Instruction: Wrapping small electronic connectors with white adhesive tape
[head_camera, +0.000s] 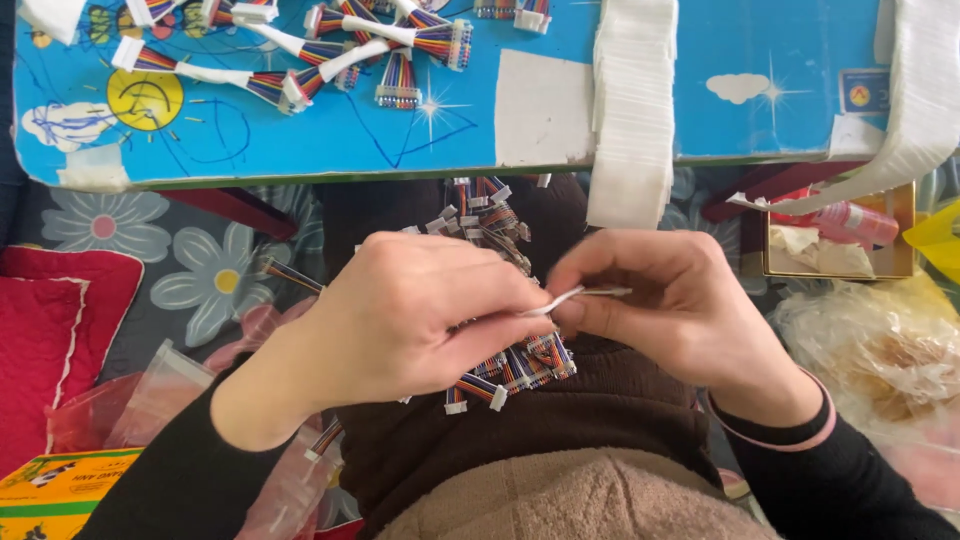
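Note:
My left hand and my right hand meet over my lap and pinch a thin white strip between their fingertips. Below the fingers lies a pile of short rainbow ribbon cables with white connectors, spilling across my dark brown lap. Part of the pile is hidden under my left hand. Whether the strip wraps around a cable I cannot tell. Finished cables bound with white tape lie on the blue tabletop at the upper left.
A stack of white strips hangs over the table's front edge, and another white band drapes at the right. A small box holds a red-and-white thing. Clear plastic bags and a red cushion lie at the left.

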